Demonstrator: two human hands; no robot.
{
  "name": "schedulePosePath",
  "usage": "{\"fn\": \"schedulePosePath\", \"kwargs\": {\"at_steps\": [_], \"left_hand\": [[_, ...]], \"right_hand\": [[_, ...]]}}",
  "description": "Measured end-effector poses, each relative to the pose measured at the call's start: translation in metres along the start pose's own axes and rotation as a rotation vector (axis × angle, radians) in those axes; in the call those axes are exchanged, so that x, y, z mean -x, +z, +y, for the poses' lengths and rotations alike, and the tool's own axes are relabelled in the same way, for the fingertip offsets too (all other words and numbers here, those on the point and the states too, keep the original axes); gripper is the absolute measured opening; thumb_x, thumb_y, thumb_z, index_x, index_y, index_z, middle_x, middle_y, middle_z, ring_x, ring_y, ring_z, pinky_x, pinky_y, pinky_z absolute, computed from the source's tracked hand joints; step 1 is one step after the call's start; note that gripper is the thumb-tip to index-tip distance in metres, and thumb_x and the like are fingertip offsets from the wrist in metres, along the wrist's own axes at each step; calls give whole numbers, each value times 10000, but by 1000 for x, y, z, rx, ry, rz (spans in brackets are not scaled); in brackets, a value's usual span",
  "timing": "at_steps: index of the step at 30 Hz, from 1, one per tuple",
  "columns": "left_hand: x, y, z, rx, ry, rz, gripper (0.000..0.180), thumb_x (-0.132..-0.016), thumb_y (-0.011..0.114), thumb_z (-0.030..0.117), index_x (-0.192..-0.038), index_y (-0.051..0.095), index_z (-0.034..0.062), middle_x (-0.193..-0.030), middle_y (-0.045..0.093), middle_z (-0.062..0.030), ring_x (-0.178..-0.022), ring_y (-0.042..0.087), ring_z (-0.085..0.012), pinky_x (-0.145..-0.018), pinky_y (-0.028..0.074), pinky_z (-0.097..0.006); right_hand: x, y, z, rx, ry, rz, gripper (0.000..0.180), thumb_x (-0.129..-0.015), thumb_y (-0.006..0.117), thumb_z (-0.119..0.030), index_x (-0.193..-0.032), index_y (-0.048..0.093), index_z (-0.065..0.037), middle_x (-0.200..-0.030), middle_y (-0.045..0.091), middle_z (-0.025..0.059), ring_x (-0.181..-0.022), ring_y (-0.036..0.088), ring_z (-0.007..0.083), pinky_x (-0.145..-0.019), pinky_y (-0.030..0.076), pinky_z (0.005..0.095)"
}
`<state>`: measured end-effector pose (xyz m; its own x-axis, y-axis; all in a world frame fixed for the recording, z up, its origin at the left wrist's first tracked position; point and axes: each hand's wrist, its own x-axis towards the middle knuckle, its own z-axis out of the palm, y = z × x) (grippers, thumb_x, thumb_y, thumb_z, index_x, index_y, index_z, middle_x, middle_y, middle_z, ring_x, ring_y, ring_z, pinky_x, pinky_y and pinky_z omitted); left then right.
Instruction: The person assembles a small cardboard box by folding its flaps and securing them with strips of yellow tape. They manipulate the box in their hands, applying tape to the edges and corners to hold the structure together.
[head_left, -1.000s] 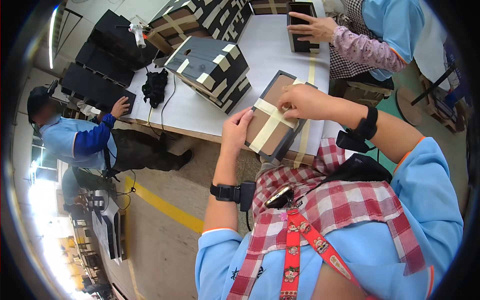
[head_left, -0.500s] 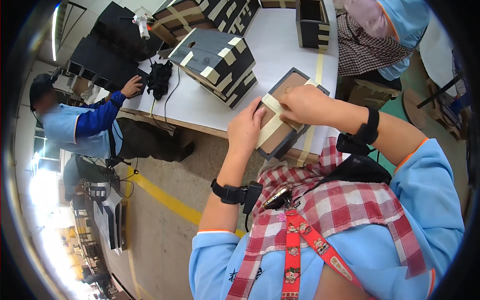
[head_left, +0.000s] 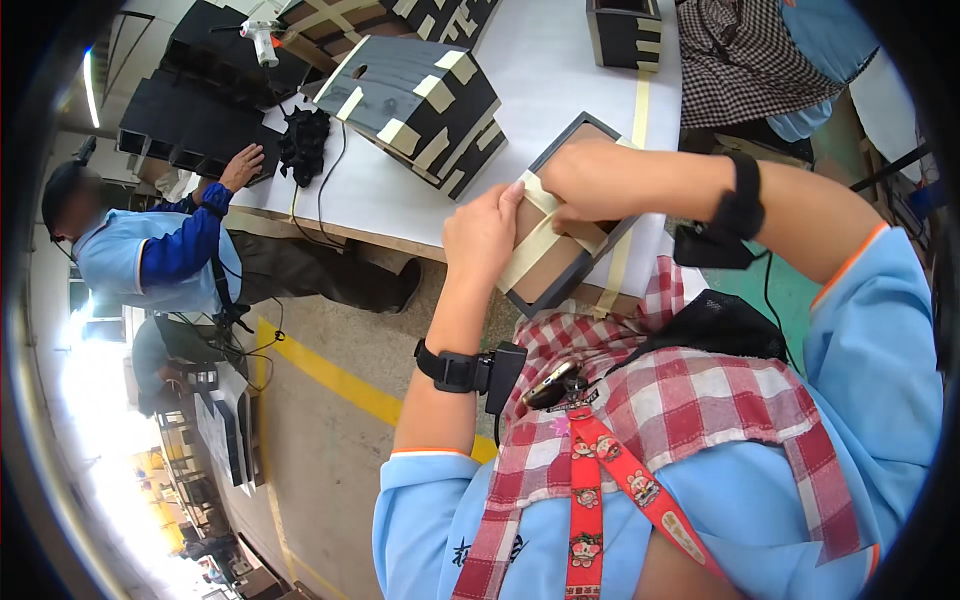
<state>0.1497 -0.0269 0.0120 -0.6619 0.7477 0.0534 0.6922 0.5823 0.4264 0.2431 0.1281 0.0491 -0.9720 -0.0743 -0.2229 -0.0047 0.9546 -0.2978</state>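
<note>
A dark grey box [head_left: 541, 292] with a brown panel lies tilted at the table's near edge. Strips of cream masking tape [head_left: 528, 254] cross on its panel. My left hand [head_left: 484, 232] grips the box's left edge, thumb on top beside the tape. Over the middle of the panel my right hand [head_left: 583, 182] is closed, its curled fingers at the tape crossing. Those fingers appear to pinch a tape strip, though the hand hides part of it. A dark gap shows in the panel just below the right hand.
A larger dark box [head_left: 408, 98] with tape patches stands beyond my left hand. Another open dark box [head_left: 622, 40] sits farther right. A glue gun [head_left: 262, 42], black cloth bundle [head_left: 304, 145] and cable lie leftward. One co-worker [head_left: 150, 245] stands left; another sits at the far right.
My right wrist and forearm have risen and the hand has turned over the tape. A dark gap now shows in the panel beneath it. My left hand still holds the box edge.
</note>
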Motion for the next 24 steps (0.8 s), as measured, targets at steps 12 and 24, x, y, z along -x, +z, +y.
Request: {"fn": "schedulePosePath", "kwargs": {"at_steps": [12,24], "left_hand": [[2,2,-2,-27,-112,-5,456,-923,343,487,-1002,659,168,-857,656,-149,-842,606,-360,-734,460,-451],[-5,6,-1,-53,-41,-15,481,-909,361,506,-1047,653,150,-929,655,-158,-908,601,-358,-790,452,-427]], "right_hand": [[40,-10,3,491,-743,59,135,-697,593,-166,-606,603,-66,-552,565,96,-513,584,260,-481,464,394],[238,183,208,96,446,126,180,-697,594,-133,-620,577,29,-526,547,159,-516,607,264,-528,498,344]]}}
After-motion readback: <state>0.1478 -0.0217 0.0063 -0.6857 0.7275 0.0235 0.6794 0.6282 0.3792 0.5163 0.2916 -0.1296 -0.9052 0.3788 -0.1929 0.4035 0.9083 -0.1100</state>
